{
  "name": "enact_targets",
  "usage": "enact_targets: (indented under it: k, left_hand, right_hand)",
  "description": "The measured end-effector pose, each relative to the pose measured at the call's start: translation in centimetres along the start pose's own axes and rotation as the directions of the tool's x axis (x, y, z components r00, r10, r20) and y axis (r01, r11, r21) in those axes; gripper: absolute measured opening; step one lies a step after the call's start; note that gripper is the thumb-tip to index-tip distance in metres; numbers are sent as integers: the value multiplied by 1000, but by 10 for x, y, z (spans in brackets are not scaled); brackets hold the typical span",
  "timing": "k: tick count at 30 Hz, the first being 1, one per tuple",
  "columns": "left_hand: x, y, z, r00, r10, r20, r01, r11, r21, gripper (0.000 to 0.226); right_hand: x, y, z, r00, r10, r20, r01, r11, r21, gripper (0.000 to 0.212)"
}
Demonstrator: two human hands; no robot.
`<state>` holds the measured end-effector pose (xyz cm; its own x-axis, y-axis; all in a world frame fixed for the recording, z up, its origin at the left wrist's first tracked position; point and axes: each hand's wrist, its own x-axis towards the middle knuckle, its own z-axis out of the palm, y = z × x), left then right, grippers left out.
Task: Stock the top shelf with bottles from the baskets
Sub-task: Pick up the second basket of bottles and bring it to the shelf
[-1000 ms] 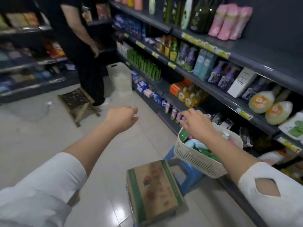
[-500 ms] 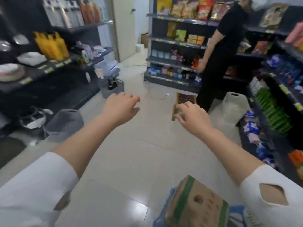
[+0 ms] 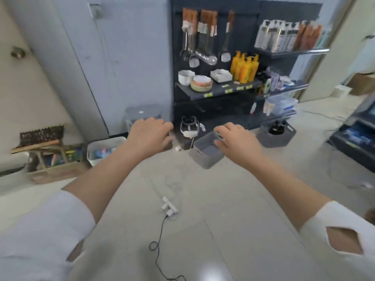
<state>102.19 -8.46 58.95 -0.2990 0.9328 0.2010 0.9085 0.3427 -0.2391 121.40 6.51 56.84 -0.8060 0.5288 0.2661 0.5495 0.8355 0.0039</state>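
Grey basket (image 3: pixel 201 159) sits mid-frame on the floor, under the right hand (image 3: pixel 237 141); left hand (image 3: pixel 150 136) alongside. Both loosely curled, holding nothing.

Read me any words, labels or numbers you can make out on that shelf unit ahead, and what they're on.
No text is readable in this frame.
Yellow price tags: blurred.
Orange bottles: labels too small.
Ladle header cards: blurred.
White bottles: print blurred.

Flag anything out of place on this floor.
A white power strip and its black cable lie loose in mid-floor, a likely trip hazard. A white headset lies low beside the dark shelving.
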Motion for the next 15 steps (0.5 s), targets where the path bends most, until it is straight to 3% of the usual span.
enact_targets:
  k: [9,15]
  left_hand:
    - [41,-121,79,962,-255,96,255,967,8,36]
    - [92,-170,132,874,-453,175,454,890,36,31]
  right_hand:
    - [171,-69,72,962,-269,38,265,960,88,38]
    - [295,-81,135,893,-444,78,432,892,130,38]
